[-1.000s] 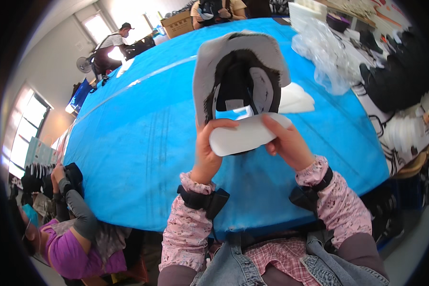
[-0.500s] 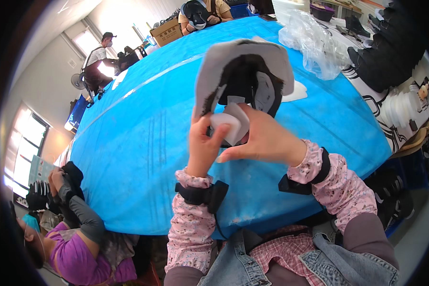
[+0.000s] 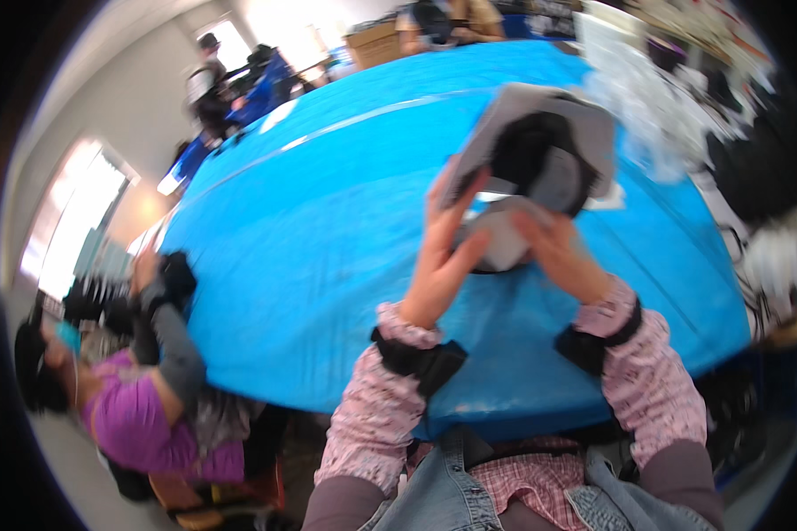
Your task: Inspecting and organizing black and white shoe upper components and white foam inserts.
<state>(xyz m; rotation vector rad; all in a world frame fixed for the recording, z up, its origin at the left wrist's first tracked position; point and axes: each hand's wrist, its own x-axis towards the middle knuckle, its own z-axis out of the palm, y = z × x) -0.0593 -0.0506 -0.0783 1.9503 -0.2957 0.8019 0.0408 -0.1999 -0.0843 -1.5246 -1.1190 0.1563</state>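
Over the near middle of the blue-covered table I hold what looks like a grey and black shoe upper (image 3: 584, 115), its dark opening turned toward me. My left hand (image 3: 444, 252) grips its left side, fingers up along the edge and thumb pointing inward. At the near end, a whitish, pad-like piece (image 3: 503, 243) sits against the upper, between both hands. My right hand (image 3: 565, 255) is closed at the right of this end, fingertips pressing on the whitish piece. Motion blur hides the exact finger contact.
A blue sheet covers the large table (image 3: 328, 239). Beyond the upper lies a white flat piece (image 3: 607, 200). Clear plastic bags (image 3: 638, 115) and black footwear (image 3: 762, 168) are at the right. A person in purple (image 3: 142, 407) works at the left; others are across the table.
The view has swung, so the table and my hands appear shifted. My right hand has closed in from a spread pose onto the near end. The whitish piece now lies against the upper.
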